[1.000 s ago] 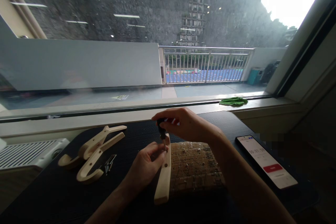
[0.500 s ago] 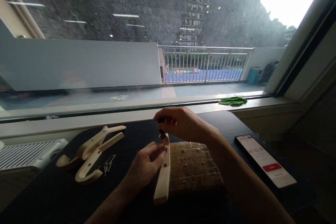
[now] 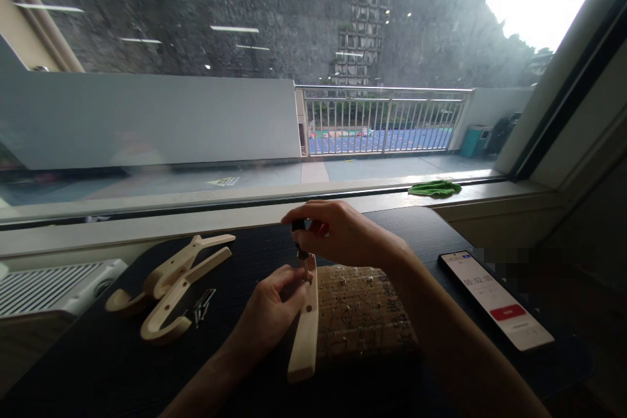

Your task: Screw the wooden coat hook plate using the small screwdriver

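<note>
My right hand (image 3: 343, 232) is closed round the dark handle of a screwdriver (image 3: 298, 228). Its metal shaft points down at a pale wooden hook (image 3: 302, 346), which lies lengthwise along the left edge of a brown, hole-marked cardboard block (image 3: 362, 307). At the screwdriver's tip, the thumb and forefinger of my left hand (image 3: 274, 304) are pinched together against the wood. Whatever small thing sits between them is hidden. A dark hole shows in the hook just below these fingertips.
Left on the black table (image 3: 235, 379) lie more wooden hooks (image 3: 169, 307) and a small pile of screws (image 3: 203, 307). A lit phone (image 3: 497, 300) rests at the right. On the windowsill is a green cloth (image 3: 435, 189); a white radiator (image 3: 49, 287) stands far left.
My right hand and the screwdriver handle have shifted very slightly left, and the right fingers have extended a little. My left hand stays in place; the hook is almost unmoved.
</note>
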